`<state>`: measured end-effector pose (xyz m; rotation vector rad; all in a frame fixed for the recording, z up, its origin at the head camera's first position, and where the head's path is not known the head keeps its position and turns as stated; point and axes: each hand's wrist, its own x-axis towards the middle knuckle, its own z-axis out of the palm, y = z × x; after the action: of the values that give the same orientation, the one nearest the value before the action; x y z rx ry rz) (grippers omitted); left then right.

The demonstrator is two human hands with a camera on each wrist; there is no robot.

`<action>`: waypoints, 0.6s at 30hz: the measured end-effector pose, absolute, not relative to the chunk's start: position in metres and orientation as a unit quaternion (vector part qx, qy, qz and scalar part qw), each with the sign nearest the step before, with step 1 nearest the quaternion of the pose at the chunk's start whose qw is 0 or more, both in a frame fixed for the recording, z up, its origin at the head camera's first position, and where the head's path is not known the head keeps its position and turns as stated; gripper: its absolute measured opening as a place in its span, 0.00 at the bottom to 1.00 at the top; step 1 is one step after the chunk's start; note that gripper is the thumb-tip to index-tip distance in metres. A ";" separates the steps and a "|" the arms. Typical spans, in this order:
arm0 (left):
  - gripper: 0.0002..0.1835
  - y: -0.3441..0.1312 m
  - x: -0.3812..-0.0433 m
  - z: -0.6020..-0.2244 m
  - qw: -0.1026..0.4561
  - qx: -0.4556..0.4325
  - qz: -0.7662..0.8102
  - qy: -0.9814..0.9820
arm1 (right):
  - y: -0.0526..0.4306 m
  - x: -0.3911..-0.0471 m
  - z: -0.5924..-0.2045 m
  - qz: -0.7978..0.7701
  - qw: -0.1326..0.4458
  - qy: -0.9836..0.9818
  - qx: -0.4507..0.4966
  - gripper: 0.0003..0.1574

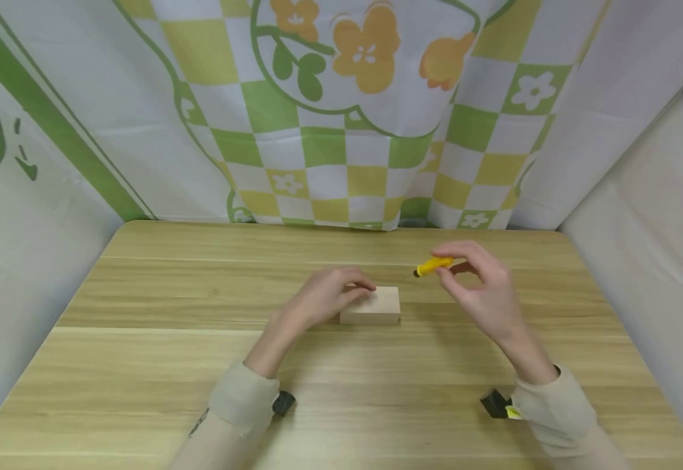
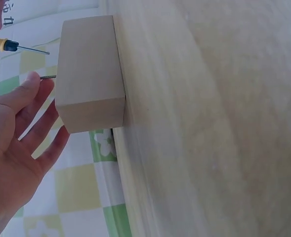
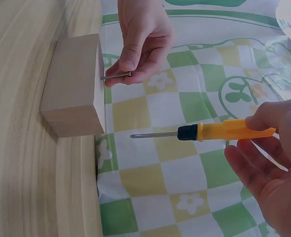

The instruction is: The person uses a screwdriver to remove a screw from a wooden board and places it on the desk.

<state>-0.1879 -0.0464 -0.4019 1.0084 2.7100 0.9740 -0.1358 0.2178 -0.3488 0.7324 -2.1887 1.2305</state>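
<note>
A pale wooden block (image 1: 386,303) lies on the table, with my left hand (image 1: 328,296) over its left part. Between thumb and fingertips, that hand pinches a thin metal screw (image 3: 116,76), which stands on the block's top face with its head up. My right hand (image 1: 485,290) is up and to the right of the block. It grips a yellow screwdriver (image 3: 224,130) by the handle, thumb on one side and fingers on the other. The screwdriver's shaft (image 2: 32,50) points toward the block, and its tip is apart from the screw.
The wood-grain table (image 1: 159,385) spreads around the block on all sides. A checked, flowered curtain (image 1: 330,143) hangs along the far edge. White cloth walls (image 1: 659,215) stand at both sides. A dark wrist camera (image 1: 283,403) sits at each cuff, close over the table.
</note>
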 end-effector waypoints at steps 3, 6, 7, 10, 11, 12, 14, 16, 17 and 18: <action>0.10 -0.045 -0.188 -0.402 0.044 0.321 0.323 0.889 | 0.221 -0.136 -0.352 0.460 0.262 -0.804 0.269 0.20; 0.10 -0.042 -0.188 -0.403 0.041 0.312 0.328 0.891 | 0.224 -0.135 -0.355 0.463 0.265 -0.803 0.266 0.21; 0.10 -0.042 -0.188 -0.404 0.040 0.309 0.329 0.891 | 0.224 -0.135 -0.355 0.462 0.268 -0.803 0.265 0.21; 0.09 -0.040 -0.188 -0.405 0.035 0.301 0.332 0.893 | 0.226 -0.134 -0.356 0.464 0.276 -0.799 0.264 0.21; 0.09 -0.039 -0.188 -0.406 0.033 0.299 0.334 0.893 | 0.227 -0.134 -0.356 0.465 0.279 -0.798 0.263 0.21; 0.09 -0.038 -0.188 -0.407 0.030 0.297 0.334 0.894 | 0.227 -0.134 -0.357 0.465 0.280 -0.798 0.262 0.21; 0.08 -0.037 -0.188 -0.407 0.025 0.292 0.339 0.894 | 0.229 -0.133 -0.358 0.465 0.281 -0.799 0.259 0.21; 0.07 -0.037 -0.188 -0.408 0.022 0.285 0.349 0.893 | 0.231 -0.133 -0.360 0.464 0.277 -0.803 0.252 0.21; 0.07 -0.037 -0.187 -0.409 0.022 0.279 0.357 0.891 | 0.232 -0.132 -0.360 0.465 0.275 -0.804 0.248 0.21; 0.06 -0.037 -0.187 -0.409 0.024 0.274 0.365 0.890 | 0.233 -0.131 -0.361 0.465 0.273 -0.806 0.244 0.20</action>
<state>-0.1867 -0.0372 -0.4087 0.8488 2.7528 1.1280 -0.1314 0.2328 -0.3608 0.6579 -2.1690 1.2522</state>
